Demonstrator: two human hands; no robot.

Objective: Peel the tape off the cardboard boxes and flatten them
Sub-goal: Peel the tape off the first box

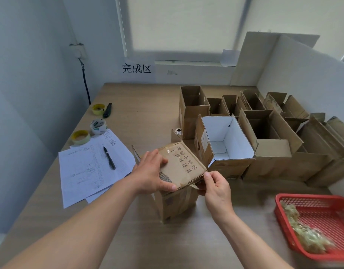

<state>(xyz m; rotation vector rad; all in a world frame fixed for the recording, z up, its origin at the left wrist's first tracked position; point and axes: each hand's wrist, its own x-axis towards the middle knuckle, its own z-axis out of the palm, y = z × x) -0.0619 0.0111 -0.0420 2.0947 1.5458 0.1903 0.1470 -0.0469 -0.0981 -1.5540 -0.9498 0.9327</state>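
A small brown cardboard box [183,167] with printed icons stands upside down on the wooden table [144,105] in front of me. My left hand [150,172] grips its top, thumb over the near edge. My right hand [212,184] pinches a strip of clear tape [194,186] at the box's near right corner, partly lifted from the cardboard. Several open boxes [264,131] stand behind and to the right, one with a white inside [223,140].
A red plastic basket [320,202] holding crumpled peeled tape sits at the right. Papers [89,171] with a black pen [109,157], three tape rolls [97,126] and a cutter [107,110] lie at the left. Flat cardboard sheets [252,61] lean against the back wall.
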